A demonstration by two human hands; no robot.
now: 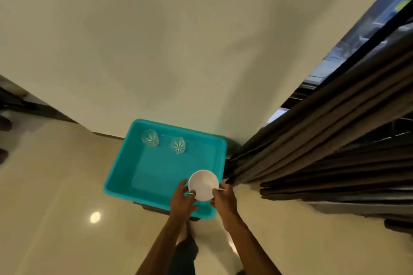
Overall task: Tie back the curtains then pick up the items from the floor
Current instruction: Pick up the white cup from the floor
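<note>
You hold white bowl (203, 183) lower centre, left hand (182, 196) and right hand (223, 196) fingers grasping opposite rims. Hovers over near end of teal tub (118, 174), probably for level set-down clear of two glasses (150, 138) at far end. Curtain (324, 140) at right; tie-back not discernible.

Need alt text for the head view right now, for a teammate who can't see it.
The left hand and right hand hold a white bowl over the near end of a teal tub, with two clear glasses at its far end. Brown curtains hang at the right.
</note>
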